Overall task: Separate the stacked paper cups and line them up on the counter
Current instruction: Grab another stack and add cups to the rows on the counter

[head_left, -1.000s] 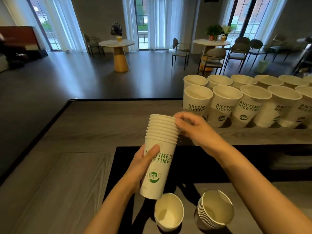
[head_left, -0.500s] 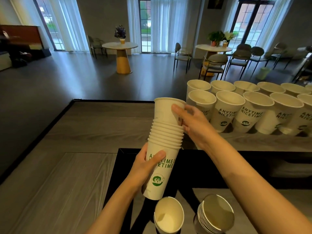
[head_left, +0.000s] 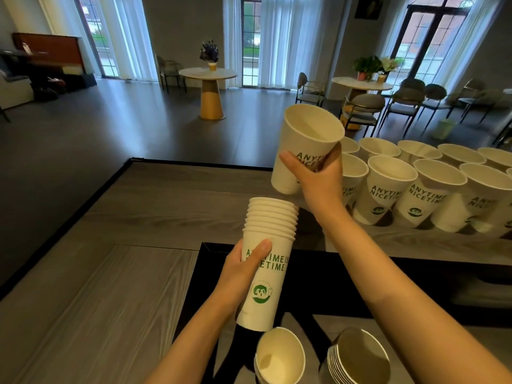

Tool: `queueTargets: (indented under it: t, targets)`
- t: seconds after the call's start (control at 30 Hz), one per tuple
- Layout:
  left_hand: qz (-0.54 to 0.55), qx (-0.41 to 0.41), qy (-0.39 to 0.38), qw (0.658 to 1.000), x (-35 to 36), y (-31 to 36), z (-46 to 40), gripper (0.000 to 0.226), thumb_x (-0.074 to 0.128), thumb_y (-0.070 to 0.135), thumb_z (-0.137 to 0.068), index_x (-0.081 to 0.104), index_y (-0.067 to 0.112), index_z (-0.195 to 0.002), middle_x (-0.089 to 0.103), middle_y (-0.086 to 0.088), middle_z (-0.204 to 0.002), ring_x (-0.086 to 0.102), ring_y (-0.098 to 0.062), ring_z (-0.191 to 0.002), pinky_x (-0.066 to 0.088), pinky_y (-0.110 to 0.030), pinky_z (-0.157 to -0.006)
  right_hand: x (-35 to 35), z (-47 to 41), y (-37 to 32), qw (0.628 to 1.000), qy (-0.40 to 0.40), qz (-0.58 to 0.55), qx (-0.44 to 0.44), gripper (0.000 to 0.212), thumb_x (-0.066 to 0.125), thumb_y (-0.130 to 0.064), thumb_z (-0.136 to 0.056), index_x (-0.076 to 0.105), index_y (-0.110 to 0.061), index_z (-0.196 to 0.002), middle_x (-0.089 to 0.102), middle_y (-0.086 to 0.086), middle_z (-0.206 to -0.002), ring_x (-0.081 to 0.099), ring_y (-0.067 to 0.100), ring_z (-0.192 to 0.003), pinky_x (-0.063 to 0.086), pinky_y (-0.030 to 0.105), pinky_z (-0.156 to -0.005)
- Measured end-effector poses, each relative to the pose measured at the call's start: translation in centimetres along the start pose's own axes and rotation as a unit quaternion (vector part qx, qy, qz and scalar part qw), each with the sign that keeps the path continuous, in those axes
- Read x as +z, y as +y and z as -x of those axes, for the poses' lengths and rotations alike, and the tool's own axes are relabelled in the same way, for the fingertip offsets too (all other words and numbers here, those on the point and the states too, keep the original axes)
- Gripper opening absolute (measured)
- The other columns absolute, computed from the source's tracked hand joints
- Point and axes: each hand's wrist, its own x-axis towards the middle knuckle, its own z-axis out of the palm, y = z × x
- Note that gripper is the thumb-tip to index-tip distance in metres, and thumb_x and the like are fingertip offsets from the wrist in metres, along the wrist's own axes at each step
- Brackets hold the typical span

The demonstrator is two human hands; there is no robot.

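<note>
My left hand (head_left: 241,268) grips a stack of white paper cups (head_left: 268,245) with green print, held upright above the counter's dark inset. My right hand (head_left: 318,176) holds a single cup (head_left: 302,139), lifted free of the stack and tilted up to the right of it, mouth open toward me. Several separated cups (head_left: 388,184) stand in two rows on the grey counter (head_left: 155,212) at the right.
Two more cup stacks stand below on a lower surface: one (head_left: 279,356) at bottom centre, another (head_left: 360,358) at bottom right. The counter's dark front edge (head_left: 91,200) runs along the left. Beyond lie a round table (head_left: 210,90) and chairs.
My right hand has pulled the top cup fully out of the stack and raised it up and to the right. My left hand keeps the stack steady.
</note>
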Motion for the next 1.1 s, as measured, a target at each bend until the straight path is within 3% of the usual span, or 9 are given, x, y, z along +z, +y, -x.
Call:
queueTargets:
  t: [0.07,0.17,0.2,0.3,0.37,0.5,0.7,1.1]
  targets:
    - [0.010,-0.005,0.008,1.000,-0.1,0.0,-0.1,0.054,0.062,0.045,-0.071,0.060,0.012,-0.113,0.073,-0.016,-0.098,0.070,-0.023,-0.079,0.059,-0.033,-0.067,0.7,-0.8,1.6,1.000,0.006,0.021,-0.006,0.081,0.083,-0.023,-0.070,0.036,-0.020,-0.135,0.053,-0.003,-0.130,0.053,0.007,-0.117,0.046,0.020,-0.096]
    - [0.027,-0.009,0.026,0.999,-0.3,-0.1,-0.3,0.053,0.064,0.049,-0.076,0.061,0.010,-0.112,0.074,-0.014,-0.093,0.070,-0.024,-0.079,0.057,-0.037,-0.070,1.6,-1.4,4.7,0.997,-0.005,0.069,0.028,0.087,0.083,-0.025,-0.071,0.031,-0.015,-0.141,0.049,-0.003,-0.131,0.048,0.009,-0.117,0.040,0.007,-0.085]
    - [0.034,-0.009,0.030,0.999,-0.3,-0.2,-0.4,0.054,0.066,0.052,-0.078,0.061,0.010,-0.113,0.074,-0.014,-0.094,0.070,-0.024,-0.080,0.057,-0.037,-0.070,1.7,-1.5,5.8,0.996,-0.001,0.081,0.039,0.088,0.083,-0.026,-0.070,0.031,-0.015,-0.140,0.049,-0.003,-0.129,0.048,0.011,-0.117,0.041,0.010,-0.085]
    - [0.051,-0.011,0.037,0.998,-0.4,-0.2,-0.5,0.060,0.067,0.053,-0.076,0.061,0.009,-0.116,0.073,-0.017,-0.098,0.070,-0.026,-0.082,0.056,-0.038,-0.071,1.9,-1.9,8.9,0.989,0.011,0.125,0.079,0.094,0.085,-0.034,-0.064,0.031,-0.019,-0.139,0.052,0.001,-0.131,0.051,0.019,-0.119,0.047,0.039,-0.097]
    - [0.050,-0.009,0.032,0.998,-0.4,-0.2,-0.5,0.059,0.063,0.049,-0.073,0.061,0.008,-0.115,0.073,-0.017,-0.097,0.070,-0.026,-0.081,0.057,-0.037,-0.070,1.8,-1.9,10.3,0.984,0.008,0.137,0.109,0.092,0.085,-0.032,-0.062,0.032,-0.020,-0.136,0.054,0.004,-0.130,0.053,0.021,-0.118,0.048,0.046,-0.097]
    - [0.046,-0.001,0.025,0.999,-0.3,-0.2,-0.5,0.057,0.061,0.046,-0.074,0.060,0.007,-0.115,0.073,-0.018,-0.097,0.070,-0.025,-0.081,0.057,-0.035,-0.068,1.8,-1.8,12.2,0.976,0.030,0.172,0.130,0.072,0.081,-0.022,-0.065,0.040,-0.014,-0.124,0.058,0.007,-0.124,0.057,0.025,-0.113,0.049,0.044,-0.093]
    - [0.052,-0.009,0.025,0.998,-0.4,-0.1,-0.4,0.057,0.065,0.051,-0.079,0.060,0.008,-0.116,0.073,-0.016,-0.095,0.071,-0.025,-0.080,0.057,-0.035,-0.068,2.4,-3.6,12.8,0.971,0.056,0.200,0.119,0.071,0.081,-0.018,-0.063,0.038,-0.010,-0.119,0.059,0.010,-0.119,0.059,0.027,-0.106,0.051,0.049,-0.089]
    - [0.060,-0.003,0.021,0.998,-0.3,0.0,-0.4,0.060,0.061,0.046,-0.072,0.058,0.006,-0.118,0.073,-0.015,-0.095,0.071,-0.023,-0.080,0.056,-0.034,-0.067,2.5,-5.7,13.5,0.962,0.080,0.234,0.115,0.078,0.080,-0.016,-0.068,0.036,-0.003,-0.132,0.049,0.017,-0.131,0.048,0.033,-0.120,0.041,0.048,-0.102]
